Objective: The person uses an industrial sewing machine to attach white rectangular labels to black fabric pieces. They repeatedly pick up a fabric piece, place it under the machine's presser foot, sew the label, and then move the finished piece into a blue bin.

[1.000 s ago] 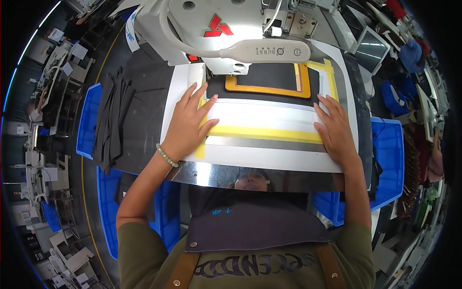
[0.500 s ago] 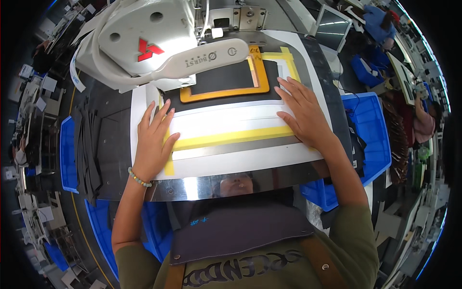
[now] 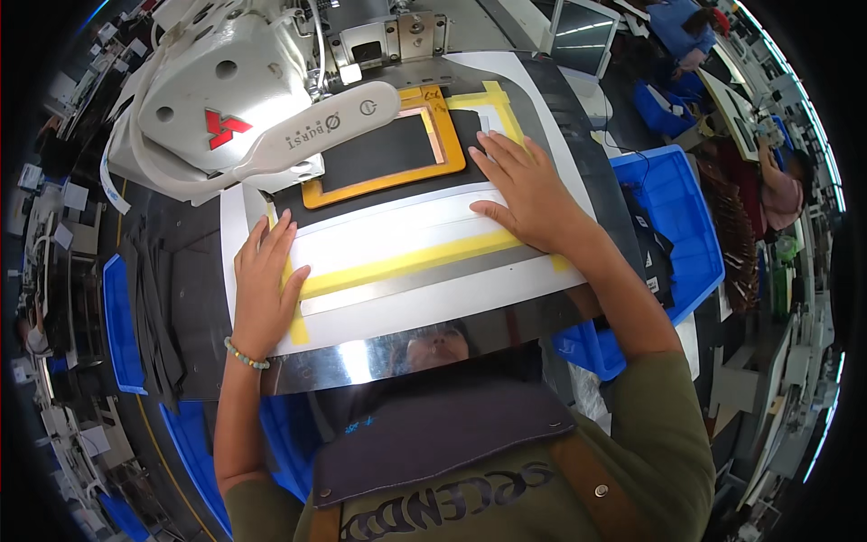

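Note:
My left hand (image 3: pixel 264 294) lies flat on the left side of a white sheet-like template (image 3: pixel 452 287), its fingers spread and its thumb beside a strip of yellow tape (image 3: pixel 406 259). At the right side, my right hand (image 3: pixel 537 194) rests flat too, fingertips over the edge of a black fabric piece (image 3: pixel 375 152) near the taped corner. Neither hand grips anything. Between and beyond them, an orange-yellow rectangular frame (image 3: pixel 456 154) sits on the black piece. Part of the frame is hidden behind the machine's pale paddle-shaped part (image 3: pixel 316 131).
A white sewing machine head (image 3: pixel 181 99) with a red emblem looms at the far left. Black strips (image 3: pixel 153 316) hang over the table's left side. A blue bin (image 3: pixel 700 262) holding dark pieces stands at the right. A monitor (image 3: pixel 582 41) is at the back; other people work beyond.
The whole view has turned slightly, so the machine, frame and template appear farther left. Both hands stay flat in about the same places on the template.

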A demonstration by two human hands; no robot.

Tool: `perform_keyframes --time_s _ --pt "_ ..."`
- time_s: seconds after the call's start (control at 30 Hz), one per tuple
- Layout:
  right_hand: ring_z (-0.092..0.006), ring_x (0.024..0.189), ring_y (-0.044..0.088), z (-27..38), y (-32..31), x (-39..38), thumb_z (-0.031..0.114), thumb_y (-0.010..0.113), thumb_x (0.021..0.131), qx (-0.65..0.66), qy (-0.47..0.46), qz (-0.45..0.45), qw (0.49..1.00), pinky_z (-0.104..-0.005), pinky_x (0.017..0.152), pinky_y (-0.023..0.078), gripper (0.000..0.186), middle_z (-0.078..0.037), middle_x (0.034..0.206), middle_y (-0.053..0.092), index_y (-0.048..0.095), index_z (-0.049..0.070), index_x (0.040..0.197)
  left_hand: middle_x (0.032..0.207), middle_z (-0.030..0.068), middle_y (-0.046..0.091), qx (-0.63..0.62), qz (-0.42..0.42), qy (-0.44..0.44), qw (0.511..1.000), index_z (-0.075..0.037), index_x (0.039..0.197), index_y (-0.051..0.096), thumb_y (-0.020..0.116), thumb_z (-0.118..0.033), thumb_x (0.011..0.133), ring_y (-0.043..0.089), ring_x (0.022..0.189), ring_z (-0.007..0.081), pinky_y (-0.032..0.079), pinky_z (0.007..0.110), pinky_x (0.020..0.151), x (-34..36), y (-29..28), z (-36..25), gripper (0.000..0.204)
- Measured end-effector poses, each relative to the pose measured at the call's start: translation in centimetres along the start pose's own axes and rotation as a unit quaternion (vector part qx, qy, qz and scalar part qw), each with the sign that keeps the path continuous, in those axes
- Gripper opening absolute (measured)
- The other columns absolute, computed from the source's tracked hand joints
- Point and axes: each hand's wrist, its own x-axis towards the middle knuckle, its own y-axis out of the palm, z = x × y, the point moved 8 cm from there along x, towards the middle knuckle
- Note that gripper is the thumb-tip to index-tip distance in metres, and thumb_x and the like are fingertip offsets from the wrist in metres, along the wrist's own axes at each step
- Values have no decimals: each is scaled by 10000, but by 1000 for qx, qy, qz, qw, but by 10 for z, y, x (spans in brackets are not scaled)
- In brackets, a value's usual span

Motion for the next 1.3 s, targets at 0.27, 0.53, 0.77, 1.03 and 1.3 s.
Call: perform_keyframes --time_s 0.27,0.53,0.77,1.03,1.3 --pt "-355 1489 334 0 -8 -32 476 491 1051 67 12 -19 997 -527 1209 242 556 -214 1566 419 583 60 1410 1587 175 425 -10 -33 -1 999 -8 1433 542 643 -191 945 314 1496 400 245 493 1223 -1 1 2 531" --pt "-346 1477 338 2 -7 -28 463 549 1023 93 10 -69 993 -516 1182 270 540 -195 1545 445 616 49 1361 1606 190 394 -3 -26 7 1000 -13 1455 525 570 -152 993 297 1506 405 229 513 1225 -9 2 12 485" --pt "-331 1178 626 -112 -103 -98 306 699 909 -13 217 -351 911 -465 973 517 325 -127 1286 676 728 87 1148 1617 174 383 -16 -17 4 1000 -4 1468 504 513 -166 1026 293 1514 383 226 502 1229 -1 1 10 470" --pt "-299 970 727 -268 21 -305 103 747 752 7 435 293 851 -433 849 570 249 -99 999 775 803 145 991 1618 174 382 -32 -15 9 999 6 1466 503 505 -153 1031 323 1498 374 245 485 1219 0 4 11 463" --pt "-252 836 727 -287 70 -369 87 746 692 66 414 258 870 -409 730 559 96 -74 824 751 769 148 763 1621 184 369 -36 0 3 999 -1 1475 494 518 -170 1029 326 1498 376 252 485 1217 0 3 11 478"
